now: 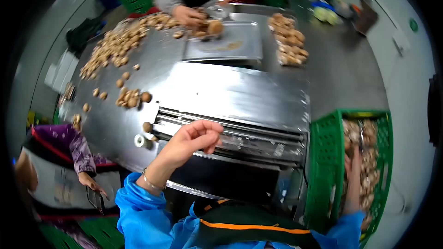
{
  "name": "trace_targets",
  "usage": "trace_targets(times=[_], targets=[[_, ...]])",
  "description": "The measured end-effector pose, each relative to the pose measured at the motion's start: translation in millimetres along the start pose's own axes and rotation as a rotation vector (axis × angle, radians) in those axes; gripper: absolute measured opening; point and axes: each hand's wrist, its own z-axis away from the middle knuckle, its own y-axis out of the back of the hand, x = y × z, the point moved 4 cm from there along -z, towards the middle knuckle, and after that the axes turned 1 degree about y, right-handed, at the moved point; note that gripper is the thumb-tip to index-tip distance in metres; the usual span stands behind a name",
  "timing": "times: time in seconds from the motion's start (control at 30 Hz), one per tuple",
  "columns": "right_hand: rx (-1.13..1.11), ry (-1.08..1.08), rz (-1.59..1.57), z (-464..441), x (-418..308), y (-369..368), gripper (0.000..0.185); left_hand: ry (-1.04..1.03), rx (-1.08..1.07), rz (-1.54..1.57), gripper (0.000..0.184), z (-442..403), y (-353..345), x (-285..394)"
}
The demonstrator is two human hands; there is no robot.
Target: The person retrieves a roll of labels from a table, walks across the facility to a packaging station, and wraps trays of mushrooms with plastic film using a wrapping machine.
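My left hand is raised over the metal wrapping machine, fingers loosely bent, with a gap between thumb and forefinger and nothing visible in them. At the right, my right hand reaches down into a green crate. Packed mushrooms fill much of that crate, and my hand lies against them; its fingers are blurred and partly hidden, so any grip is unclear. Left of the machine sits a small heap of mushrooms, with a white roll nearer me.
Opposite, a co-worker's hand handles mushrooms at a metal tray. Loose mushrooms spread over the left of the table. Several packs stand at the far right. Another person's hand holds a phone at left.
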Motion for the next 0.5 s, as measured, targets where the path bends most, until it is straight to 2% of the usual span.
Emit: trace_targets(times=[0.03, 0.07, 0.1, 0.17, 0.23, 0.27, 0.3, 0.33, 0.37, 0.4, 0.43, 0.47, 0.5], targets=[[0.076, 0.438, 0.489, -13, -5, 11, 0.074, -0.009, 0.159, -0.274, 0.020, -3, 18, 9], [0.407, 0.820, 1.005, -19, -8, 20, 0.078, -0.106, 0.277, -0.454, 0.025, -17, 46, 8], [-0.069, 0.774, 1.090, -35, -8, 2, 0.074, -0.205, 0.406, -0.622, 0.030, -34, 72, 20], [-0.002, 0.859, 1.471, -41, -8, -13, 0.065, -0.343, 0.465, -0.370, 0.028, -82, 121, 37], [-0.210, 0.400, 1.351, 4, -68, -49, 0.060, -0.296, 0.649, -0.215, 0.031, -125, 178, 42], [-0.068, 0.517, 1.292, 6, -76, -40, 0.057, -0.268, 0.684, -0.150, 0.033, -142, 201, 43], [-0.126, 0.701, 1.210, 22, -85, -45, 0.053, -0.237, 0.748, -0.148, 0.034, -156, 223, 45], [-0.061, 0.848, 1.155, 46, -88, -55, 0.048, -0.163, 0.803, -0.174, 0.033, -168, 233, 50], [0.087, 0.771, 1.261, 69, -83, -64, 0.053, -0.146, 0.790, -0.215, 0.032, -184, 244, 53], [-0.060, 0.656, 1.137, 54, -59, -51, 0.053, -0.129, 0.778, -0.330, 0.033, -214, 265, 51], [-0.012, 0.739, 1.180, 40, -32, -45, 0.052, -0.153, 0.787, -0.338, 0.027, -250, 286, 45], [0.042, 0.819, 1.223, 26, -5, -39, 0.053, -0.384, 0.881, -0.446, 0.023, -261, 276, 52], [0.056, 0.856, 1.263, 41, 3, -63, 0.053, -0.474, 0.929, -0.481, 0.021, -312, 307, 33]])
